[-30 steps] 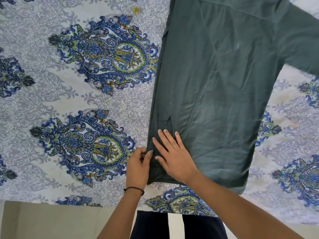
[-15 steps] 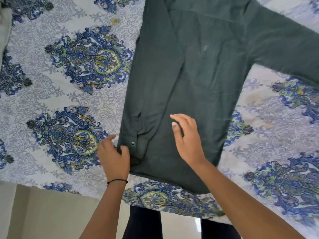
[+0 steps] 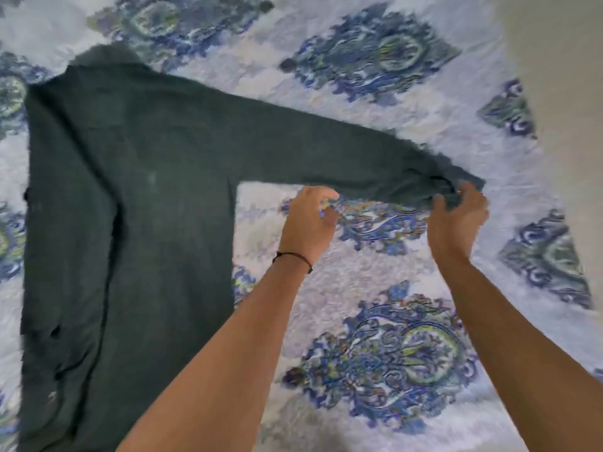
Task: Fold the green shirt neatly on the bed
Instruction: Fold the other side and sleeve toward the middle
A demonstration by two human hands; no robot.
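Observation:
The dark green shirt [image 3: 130,223] lies flat on the left of the bed, its left side folded inward. Its long sleeve [image 3: 326,151] stretches out to the right across the patterned sheet. My right hand [image 3: 458,220] grips the cuff at the sleeve's end and lifts it slightly. My left hand [image 3: 306,223], with a black band on the wrist, has its fingers curled against the sleeve's lower edge near mid-sleeve. Motion blur hides whether it pinches fabric.
The bed sheet [image 3: 375,288] is white with blue and green paisley medallions and fills most of the view. The bed's right edge runs diagonally at the upper right, with a beige surface [image 3: 561,93] beyond it.
Both hands left the shirt's bottom hem and moved right to the outstretched sleeve. My right hand took hold of the cuff. The view swung right, so the shirt's body now sits at the left.

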